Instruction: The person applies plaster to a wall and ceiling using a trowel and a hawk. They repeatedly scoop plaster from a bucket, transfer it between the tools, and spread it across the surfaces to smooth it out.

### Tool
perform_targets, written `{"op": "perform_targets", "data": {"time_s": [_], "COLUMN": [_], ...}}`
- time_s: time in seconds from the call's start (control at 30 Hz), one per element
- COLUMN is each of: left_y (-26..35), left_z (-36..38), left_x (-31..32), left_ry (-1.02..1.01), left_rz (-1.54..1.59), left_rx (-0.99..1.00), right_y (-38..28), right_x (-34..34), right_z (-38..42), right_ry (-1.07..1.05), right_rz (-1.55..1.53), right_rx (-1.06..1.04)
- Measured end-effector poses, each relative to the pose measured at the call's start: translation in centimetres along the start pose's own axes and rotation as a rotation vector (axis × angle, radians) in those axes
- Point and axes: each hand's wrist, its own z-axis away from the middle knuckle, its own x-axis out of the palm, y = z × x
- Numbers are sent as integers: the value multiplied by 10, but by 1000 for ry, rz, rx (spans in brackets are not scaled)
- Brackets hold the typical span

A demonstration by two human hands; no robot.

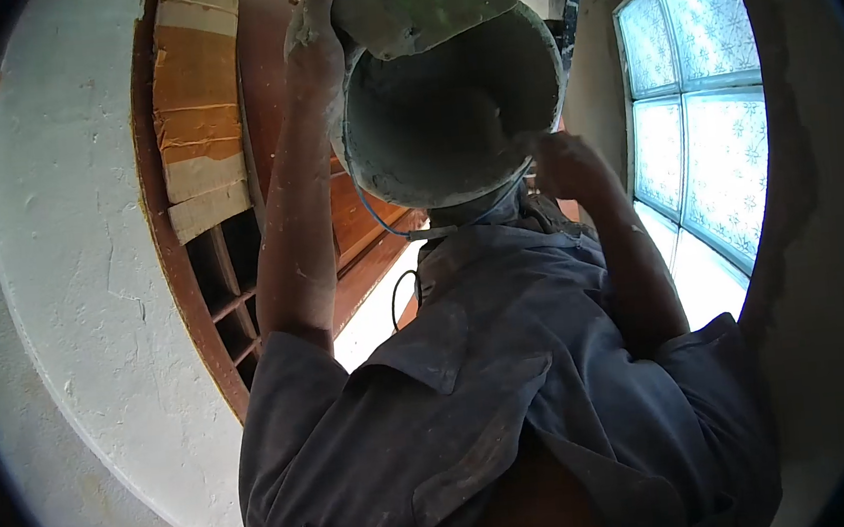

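A deep grey bucket point(454, 175), its inside coated with mortar-like residue, faces me with its mouth open. My left hand point(315, 47) is at the bucket's upper left and grips the edge of a flat, stained grey-green board point(425, 7). That board covers the top part of the bucket's mouth. On the other side, my right hand point(572, 168) is at the lower right rim, blurred, with its fingers curled. What those fingers hold is hidden. A blue wire handle point(374, 213) with a grip hangs below the rim.
Glass-block window point(693, 89) on the right, set in a rough wall. To the left are a pale wall point(81, 263) and a wooden frame with cardboard point(197, 102) on it. A reddish wooden panel point(362, 213) stands behind my left arm.
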Motion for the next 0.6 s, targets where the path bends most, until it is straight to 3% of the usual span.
{"op": "perform_targets", "data": {"time_s": [0.07, 0.17, 0.27, 0.37, 0.6], "left_y": [-1, -2, 4, 11, 1], "left_z": [-5, -9, -1, 5, 3], "left_x": [-2, 0, 24, 32, 23], "left_ry": [-36, -141, -54, -79, -110], "left_rz": [11, 41, 66, 74, 32], "left_rx": [-5, -78, 14, 17, -12], "right_y": [-31, -39, -32, -46, -19], "right_x": [-44, -46, -24, -9, 17], "right_z": [13, 12, -9, -23, -24], "right_ry": [29, 205, 170, 349, 155], "right_rz": [34, -237, -375, -403, -178], "right_rx": [168, -73, -134, -177, -156]}}
